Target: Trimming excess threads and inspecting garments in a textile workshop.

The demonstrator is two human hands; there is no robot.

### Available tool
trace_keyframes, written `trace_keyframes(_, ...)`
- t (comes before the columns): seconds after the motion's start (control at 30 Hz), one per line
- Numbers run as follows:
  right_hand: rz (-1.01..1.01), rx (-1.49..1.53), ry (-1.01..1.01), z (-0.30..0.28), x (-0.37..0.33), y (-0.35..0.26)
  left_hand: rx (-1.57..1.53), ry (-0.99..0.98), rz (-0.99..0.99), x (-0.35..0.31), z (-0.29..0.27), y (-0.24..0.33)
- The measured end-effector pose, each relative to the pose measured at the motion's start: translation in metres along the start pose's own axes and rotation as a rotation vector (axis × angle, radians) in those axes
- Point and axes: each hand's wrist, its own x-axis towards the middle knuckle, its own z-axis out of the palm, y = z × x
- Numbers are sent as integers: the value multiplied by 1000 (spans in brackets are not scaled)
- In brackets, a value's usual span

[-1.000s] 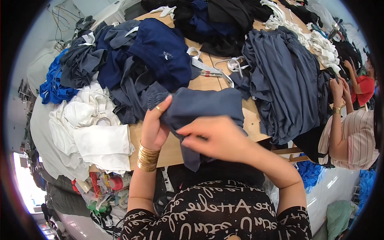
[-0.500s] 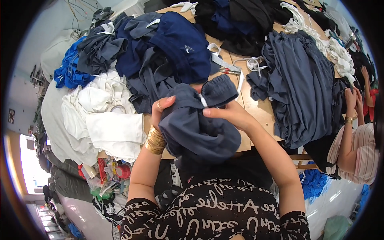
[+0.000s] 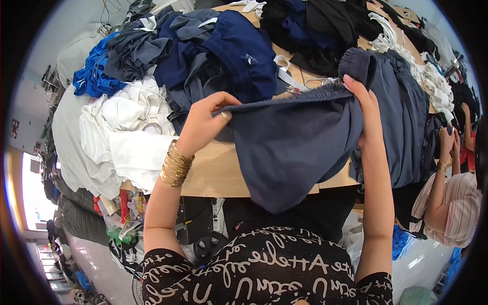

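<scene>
Head view: we hold the blue-grey garment (image 3: 295,147) at centre, left hand (image 3: 211,119) pinching its gathered edge (image 3: 295,98) at ten o'clock, right hand (image 3: 368,108) gripping it at two; we judge this spreading, next calling for even tension.

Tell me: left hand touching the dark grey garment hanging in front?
Touching. The head view shows the left hand pinching the dark grey garment at one end of its upper edge.

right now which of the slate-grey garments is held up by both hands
The garment whose gathered waistband spans from left hand to right hand; the others lie in the right stack and left heap.
</scene>
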Motion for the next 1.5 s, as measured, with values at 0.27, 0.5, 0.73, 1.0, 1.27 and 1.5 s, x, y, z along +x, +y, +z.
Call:
trace_keyframes(0.27,-270,-1142,92,-12,16,6,-1021,-72,-248,8,10,16)
trace_keyframes(0.5,-539,-960,-340,29,-43,71,-994,-163,-232,16,37,27)
trace_keyframes(0.73,-37,108,-197,-7,-15,25,-365,-257,-44,10,16,28)
trace_keyframes(1.0,-14,129,-105,-26,-12,14,-574,-298,-231,21,17,27)
trace_keyframes(1.27,-169,-112,-199,-25,-19,60,-625,-110,-205,28,33,34)
trace_keyframes(1.5,222,-618,-728,-18,-63,150,-4,-258,14,42,35,42)
